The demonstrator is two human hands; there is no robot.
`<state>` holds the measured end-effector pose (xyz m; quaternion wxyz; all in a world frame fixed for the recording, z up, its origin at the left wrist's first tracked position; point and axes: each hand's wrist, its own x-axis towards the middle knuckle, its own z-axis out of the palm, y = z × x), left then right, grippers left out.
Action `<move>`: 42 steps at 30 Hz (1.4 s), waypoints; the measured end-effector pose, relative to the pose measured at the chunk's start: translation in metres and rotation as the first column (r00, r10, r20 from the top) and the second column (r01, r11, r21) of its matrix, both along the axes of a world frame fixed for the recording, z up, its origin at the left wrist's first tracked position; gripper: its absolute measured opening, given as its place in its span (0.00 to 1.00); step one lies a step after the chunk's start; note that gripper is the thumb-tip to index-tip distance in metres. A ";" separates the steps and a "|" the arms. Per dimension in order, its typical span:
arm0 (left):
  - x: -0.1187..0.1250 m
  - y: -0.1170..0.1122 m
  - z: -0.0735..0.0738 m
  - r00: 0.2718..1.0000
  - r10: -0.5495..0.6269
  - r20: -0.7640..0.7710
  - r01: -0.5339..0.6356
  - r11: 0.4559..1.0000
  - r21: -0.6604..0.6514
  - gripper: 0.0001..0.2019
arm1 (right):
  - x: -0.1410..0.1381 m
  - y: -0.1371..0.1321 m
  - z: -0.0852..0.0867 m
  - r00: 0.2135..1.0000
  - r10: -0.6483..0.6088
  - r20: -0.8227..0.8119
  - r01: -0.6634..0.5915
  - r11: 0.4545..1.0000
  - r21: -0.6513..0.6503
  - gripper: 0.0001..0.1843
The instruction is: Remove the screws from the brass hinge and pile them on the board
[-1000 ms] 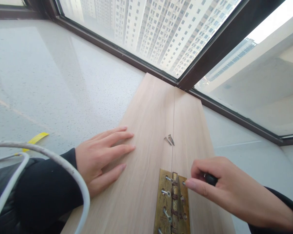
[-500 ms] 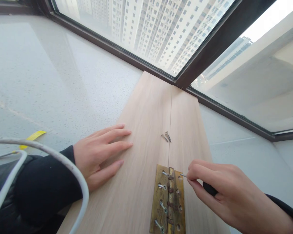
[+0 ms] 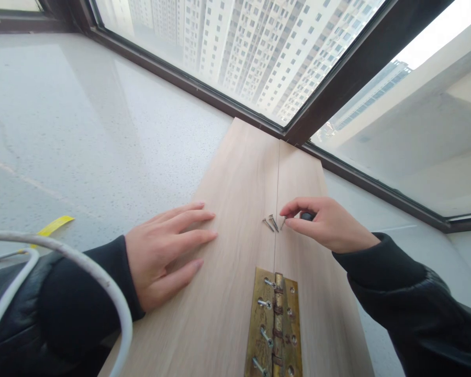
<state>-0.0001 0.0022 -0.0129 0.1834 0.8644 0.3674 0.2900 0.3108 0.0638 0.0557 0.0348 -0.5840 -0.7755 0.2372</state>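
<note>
Loose screws (image 3: pixel 272 223), right hand (image 3: pixel 325 224) newly beside them.

Under my hands lie pale boards (image 3: pixel 235 220) with a fine, light oak grain. Near my right hand (image 3: pixel 325 225) the screws (image 3: pixel 272 223) are dull silver, and the tool handle (image 3: pixel 308 215) inside it shows black. Below both hands the hinge (image 3: pixel 275 324) is tarnished brass-gold. My sleeves (image 3: pixel 396 283) are black. Left of my left hand (image 3: pixel 167 251) are a white cable (image 3: pixel 102 272), a yellow strip (image 3: pixel 57 225), and a speckled grey-white sill (image 3: pixel 82 131).
</note>
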 end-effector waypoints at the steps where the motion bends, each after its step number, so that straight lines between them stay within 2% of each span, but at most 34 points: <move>1: 0.000 0.000 0.000 1.000 0.001 0.000 -0.001 1.000 0.000 0.17 | 0.000 0.000 -0.001 1.000 -0.007 -0.011 0.007 1.000 0.011 0.07; 5: 0.000 0.000 0.000 1.000 0.006 -0.002 -0.006 1.000 0.000 0.17 | 0.003 -0.012 0.001 0.995 -0.083 -0.061 0.090 0.991 0.104 0.10; 7: 0.001 0.000 0.001 1.000 0.009 -0.005 -0.009 1.000 0.000 0.17 | 0.003 -0.025 0.009 0.994 -0.081 -0.073 0.087 0.992 0.096 0.10; 10: 0.001 0.000 0.001 1.000 0.008 -0.002 -0.008 1.000 -0.002 0.17 | -0.008 -0.049 0.022 0.995 0.048 -0.090 -0.054 0.997 -0.057 0.11; 13: 0.000 0.000 0.001 1.000 0.004 0.003 -0.004 1.000 -0.001 0.17 | -0.026 -0.072 0.029 0.990 0.131 -0.049 -0.135 0.985 -0.110 0.13; 16: 0.000 0.000 0.000 1.000 -0.001 0.001 0.001 1.000 0.002 0.17 | -0.040 -0.083 0.024 0.962 0.228 0.152 -0.224 0.974 -0.045 0.15; 18: 0.000 0.000 0.000 1.000 0.000 -0.002 0.000 1.000 0.004 0.17 | -0.045 -0.086 0.017 0.937 0.267 0.226 -0.275 0.962 0.001 0.16; 23: 0.001 0.000 0.001 1.000 0.005 0.003 -0.005 1.000 -0.011 0.17 | -0.048 -0.093 0.008 0.893 0.341 0.293 -0.380 0.921 0.086 0.16; 26: 0.001 0.000 0.001 1.000 0.009 0.009 -0.009 1.000 -0.016 0.17 | -0.048 -0.098 0.012 0.874 0.391 0.290 -0.433 0.897 0.094 0.16; 28: 0.001 0.000 0.001 1.000 0.011 0.011 -0.011 1.000 -0.018 0.17 | -0.047 -0.098 0.018 0.882 0.417 0.219 -0.444 0.891 0.091 0.16; 30: 0.001 0.000 0.002 1.000 0.009 0.008 -0.009 1.000 -0.021 0.17 | -0.042 -0.093 0.025 0.919 0.392 0.039 -0.394 0.913 0.105 0.14; 32: 0.001 0.000 0.002 1.000 0.004 0.005 -0.004 1.000 -0.024 0.17 | -0.035 -0.082 0.029 0.945 0.294 -0.142 -0.279 0.953 0.118 0.11; 33: 0.001 0.000 0.002 1.000 0.002 0.004 -0.002 1.000 -0.025 0.17 | -0.030 -0.073 0.030 0.956 0.228 -0.183 -0.207 0.970 0.126 0.10; 37: 0.002 0.000 0.003 1.000 0.004 -0.001 -0.004 1.000 -0.022 0.17 | -0.011 -0.035 0.019 0.993 0.003 -0.114 0.013 0.990 0.142 0.07; 39: 0.002 0.000 0.003 1.000 0.007 -0.003 -0.007 1.000 -0.019 0.17 | -0.006 -0.020 0.008 0.994 -0.065 -0.083 0.076 0.988 0.134 0.08; 42: 0.002 0.000 0.003 1.000 0.008 -0.004 -0.008 1.000 -0.021 0.17 | -0.005 -0.010 -0.004 0.993 -0.098 -0.064 0.105 0.989 0.107 0.13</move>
